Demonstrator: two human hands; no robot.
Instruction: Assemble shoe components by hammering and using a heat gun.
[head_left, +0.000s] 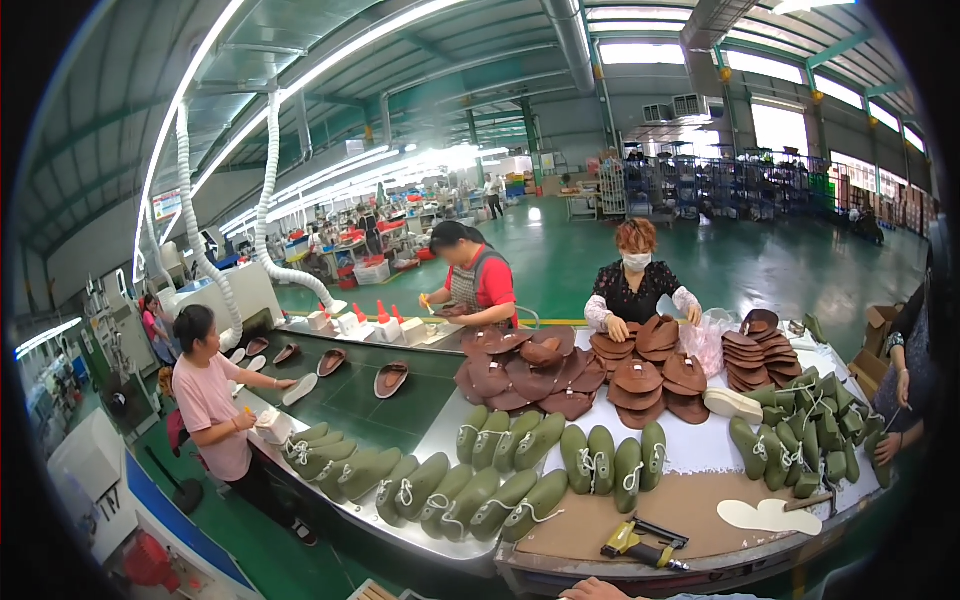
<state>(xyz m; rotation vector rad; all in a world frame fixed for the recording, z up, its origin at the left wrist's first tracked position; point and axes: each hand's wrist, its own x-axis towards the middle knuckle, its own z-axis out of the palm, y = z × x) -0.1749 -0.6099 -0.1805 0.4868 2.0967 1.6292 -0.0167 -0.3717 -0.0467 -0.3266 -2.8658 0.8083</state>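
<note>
My right hand barely shows at the lower edge, with its pale blue sleeve to the right. Its fingers are mostly cut off, so I cannot tell what they hold, if anything. My left hand is out of the picture. Nearest to the right hand is a yellow and black staple gun, lying on the brown board at the table's front. White insoles lie to its right. Green shoe lasts with white cords stand in rows beyond, and more green lasts are heaped at the right.
Stacks of brown leather uppers cover the table's far side. A dark conveyor belt carries shoe parts at the left. Co-workers stand at the left, beyond the belt, across the table and at the right edge.
</note>
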